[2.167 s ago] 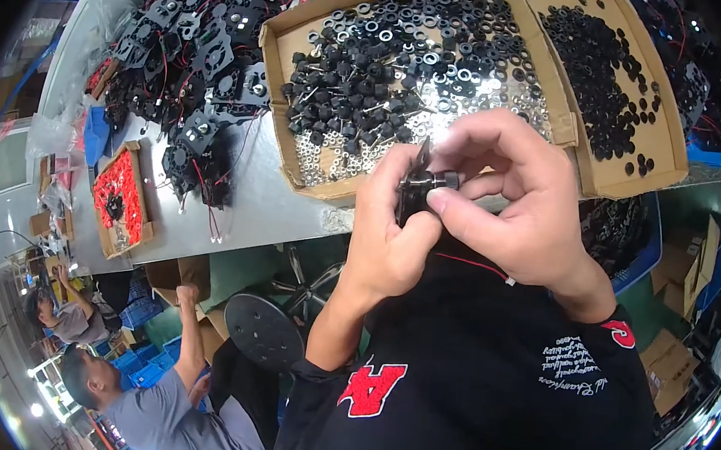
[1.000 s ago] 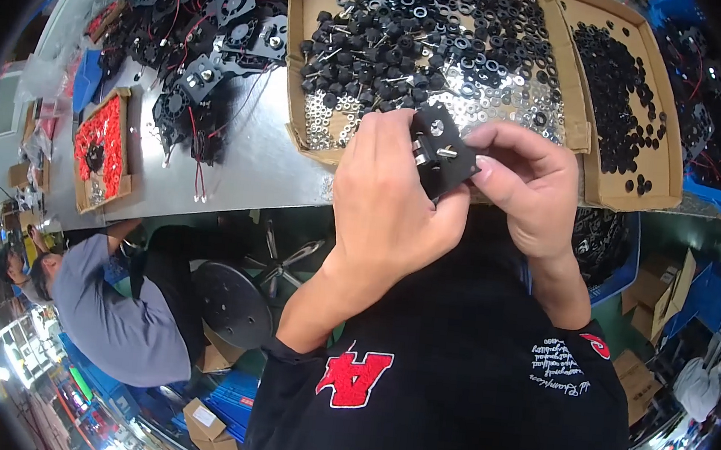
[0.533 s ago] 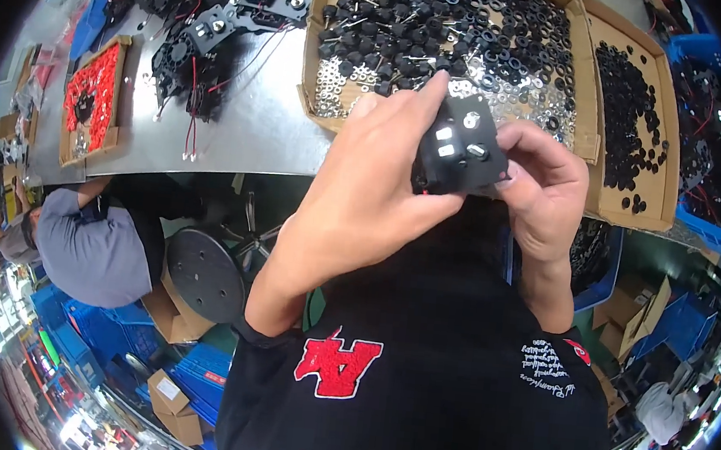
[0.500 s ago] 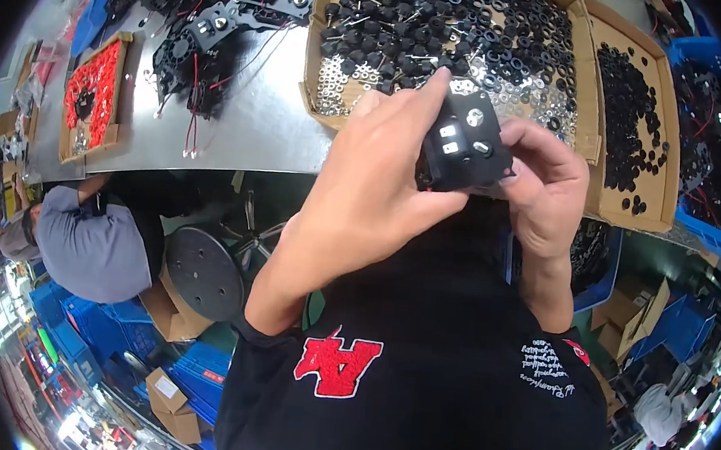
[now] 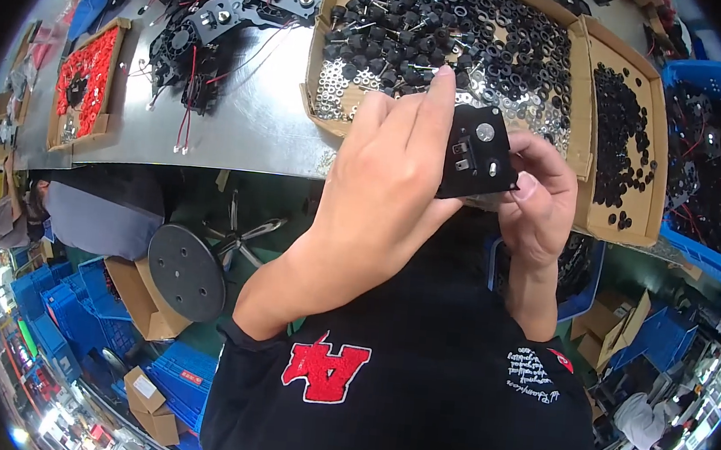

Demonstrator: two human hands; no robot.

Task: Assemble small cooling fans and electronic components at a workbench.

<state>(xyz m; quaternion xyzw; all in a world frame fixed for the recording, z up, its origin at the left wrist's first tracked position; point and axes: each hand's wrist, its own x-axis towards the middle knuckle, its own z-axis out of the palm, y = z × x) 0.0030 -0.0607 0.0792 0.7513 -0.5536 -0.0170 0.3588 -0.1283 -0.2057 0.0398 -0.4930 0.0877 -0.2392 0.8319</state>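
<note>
Over the near edge of the metal table I hold a black panel with metal terminals (image 5: 476, 154) in both hands. My left hand (image 5: 391, 172) is closed around its left side, the fingers reaching up over the far edge. At the lower right corner, my right hand (image 5: 541, 198) pinches the panel between thumb and bent fingers. A round silver part and small metal tabs show on the panel's face. Just beyond it lies a cardboard tray (image 5: 322, 124) of black knobs with metal stems (image 5: 386, 34), dark rings (image 5: 525, 55) and small metal nuts (image 5: 332, 77).
A second cardboard tray (image 5: 635, 228) with black caps stands at right, beside a blue crate (image 5: 713, 260). Black fan assemblies (image 5: 179, 42) with red wires lie on the table at left, near a box of red parts (image 5: 91, 73). A round stool (image 5: 187, 271) and a seated person (image 5: 99, 219) are at lower left.
The panel has turned in my hands, so its face shows at a different angle. Both hands keep their hold. The whole view has shifted slightly.
</note>
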